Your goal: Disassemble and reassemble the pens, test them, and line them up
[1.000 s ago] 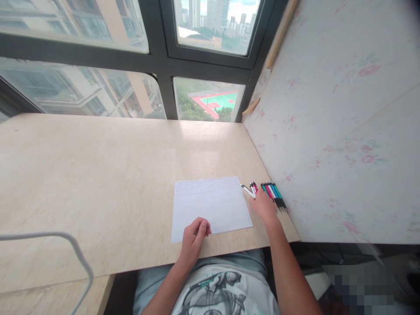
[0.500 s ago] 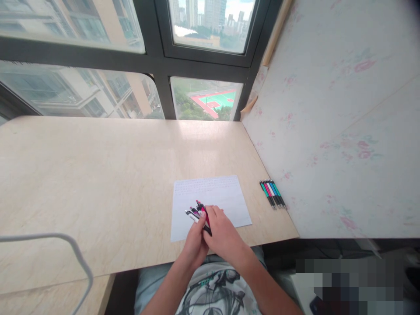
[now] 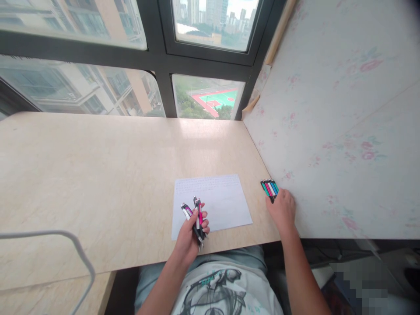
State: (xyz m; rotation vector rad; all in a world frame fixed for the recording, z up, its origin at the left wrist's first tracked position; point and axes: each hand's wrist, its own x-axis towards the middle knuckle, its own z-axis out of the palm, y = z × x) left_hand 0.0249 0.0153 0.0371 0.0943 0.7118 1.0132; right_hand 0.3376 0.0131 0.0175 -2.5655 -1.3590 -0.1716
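Observation:
My left hand is closed round a bunch of pens with white, purple, pink and black barrels. They fan out above its thumb, and their tips point down toward the table's front edge. Under and behind the bunch lies a sheet of paper with lines of handwriting along its top. Off to the right, my right hand rests over the lower ends of a row of pens in green, pink, white and blue. Its fingers are curled and partly hidden, so what they grip cannot be made out.
The pen row lies on the pale table along the flowered wall, which bounds the right side. A window frame stands behind the table. A grey cable loops over the left front.
My right hand has left the bunch and moved right to the pen row. The left hand keeps the bunch, now seen with its fingers wrapped round it.

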